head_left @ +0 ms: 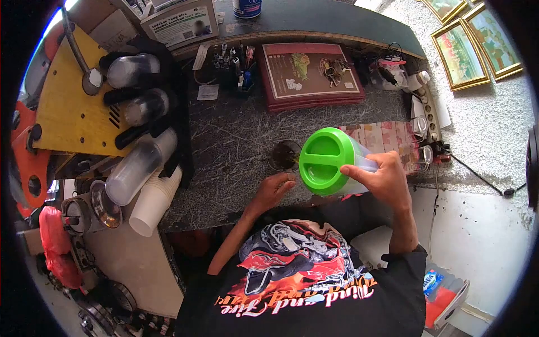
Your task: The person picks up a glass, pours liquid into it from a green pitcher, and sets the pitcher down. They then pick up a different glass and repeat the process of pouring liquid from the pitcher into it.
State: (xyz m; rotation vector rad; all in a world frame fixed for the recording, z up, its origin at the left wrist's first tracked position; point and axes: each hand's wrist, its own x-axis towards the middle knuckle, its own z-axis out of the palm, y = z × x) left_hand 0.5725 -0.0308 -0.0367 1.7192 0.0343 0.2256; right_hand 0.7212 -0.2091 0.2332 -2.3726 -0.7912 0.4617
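My right hand (pixel 384 177) grips a clear pitcher (pixel 364 163) with a bright green lid (pixel 325 161). Its thumb presses at the lid's edge while the other fingers wrap behind, largely hidden. The pitcher tilts leftward, its spout side right at a cup (pixel 283 155) with dark liquid inside, standing on the dark scratched counter (pixel 236 151). A thin yellowish streak shows between lid and cup. Close below the cup, my left hand (pixel 274 191) rests by the counter with loosely bent fingers, apart from one another and holding nothing.
Stacked plastic cups (pixel 140 168) and paper cups (pixel 154 202) jut from a yellow rack (pixel 78 95) on the left. A maroon menu folder (pixel 311 76) with keys lies at the back, beside a pen holder (pixel 238 70). A power strip (pixel 429 115) runs along the right wall.
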